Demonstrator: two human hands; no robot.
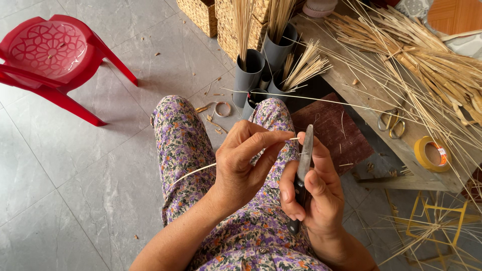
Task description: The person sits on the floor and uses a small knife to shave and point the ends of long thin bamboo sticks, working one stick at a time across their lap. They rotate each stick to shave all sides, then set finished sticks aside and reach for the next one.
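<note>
The knife (304, 160) has a dull grey metal blade and a dark matt handle; the thin strip (201, 169) looks like pale, smooth dry reed. The stool (50, 50) is glossy red plastic, the bench (351, 85) rough bare wood, the floor (75, 190) smooth grey tile

Looking down over a floral-clad lap, I see my left hand (241, 160) pinching a thin straw strip (201, 170) against the blade of a knife (303, 165) gripped upright in my right hand (314, 193), with grey tubes (249, 75) of straw, a red chair (55, 55) and a cluttered bench (351, 85) around.
</note>
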